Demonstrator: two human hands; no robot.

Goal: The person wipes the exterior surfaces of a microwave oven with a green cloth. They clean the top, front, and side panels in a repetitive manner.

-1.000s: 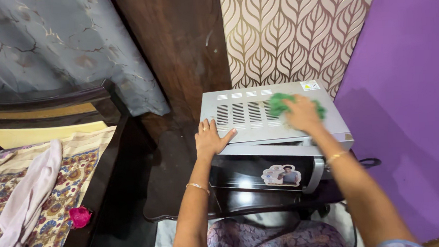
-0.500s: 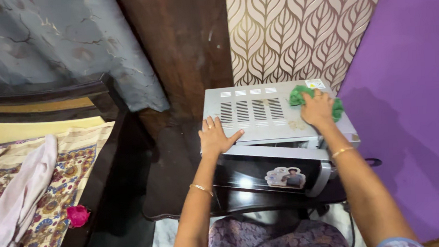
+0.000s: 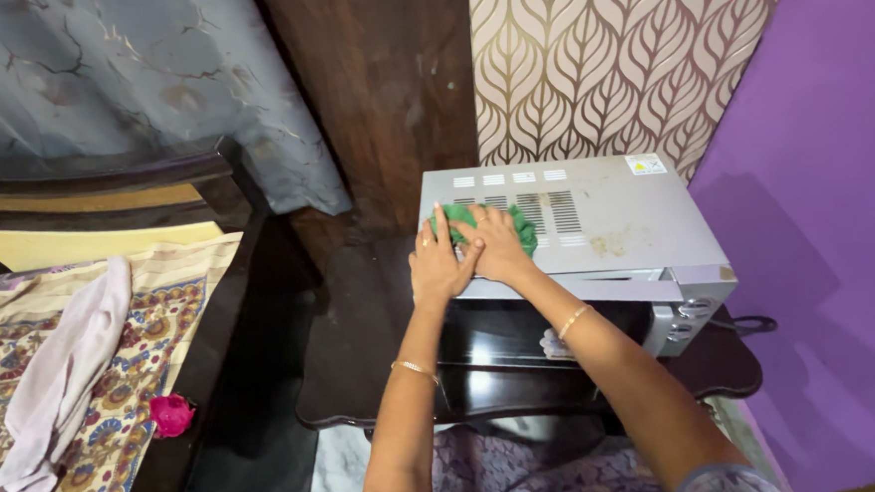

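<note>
A silver microwave oven [image 3: 616, 217] with vent slots on its top stands on a dark wooden table [image 3: 362, 320]. My right hand [image 3: 497, 248] presses a crumpled green cloth [image 3: 471, 219] onto the left part of the oven's top, over the vents. Beside it my left hand [image 3: 436, 264] lies flat on the oven's front left corner, fingers spread, touching the right hand. A brownish stain [image 3: 612, 242] shows on the top toward the right.
A bed [image 3: 74, 355] with a patterned sheet, a pale pink cloth [image 3: 65, 375] and a small pink object [image 3: 171, 414] lies at the left. A purple wall [image 3: 825, 206] stands close on the right, and a dark wooden panel and leaf-patterned wall behind. A black cord [image 3: 751, 324] trails at the right.
My right hand has swept the green cloth from the oven's back right corner across the top to the left side, next to my left hand. The left hand stayed put.
</note>
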